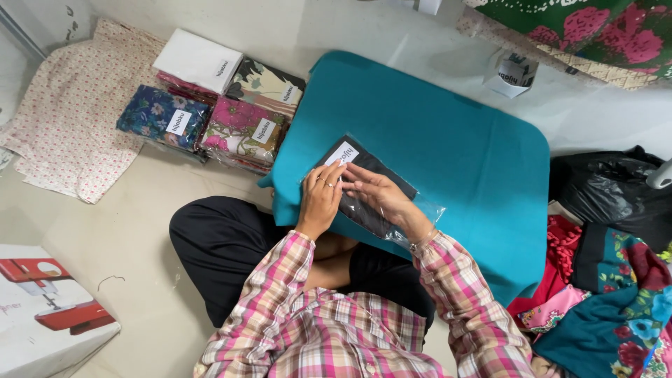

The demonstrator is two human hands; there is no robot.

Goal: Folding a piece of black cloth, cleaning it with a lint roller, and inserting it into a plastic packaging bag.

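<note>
I see a flat clear packet (pixel 371 189) of folded black cloth (white label at its top corner) lying on the teal pad (pixel 462 140). My left hand (pixel 320 199) and right hand (pixel 378 192) press it, fingers flat, not clamped.

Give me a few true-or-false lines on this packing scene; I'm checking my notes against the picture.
1. Both hands, left hand and right hand, rest on a clear bag holding dark cloth. True.
2. The bag lies on a red cushion. False: the cushion is teal.
3. Four packed, labelled cloths sit stacked on the floor beside the cushion. True.
4. The person wears a plain white shirt. False: the shirt is pink plaid.
5. A black plastic sack lies on the pile of colourful fabric. True.
</note>
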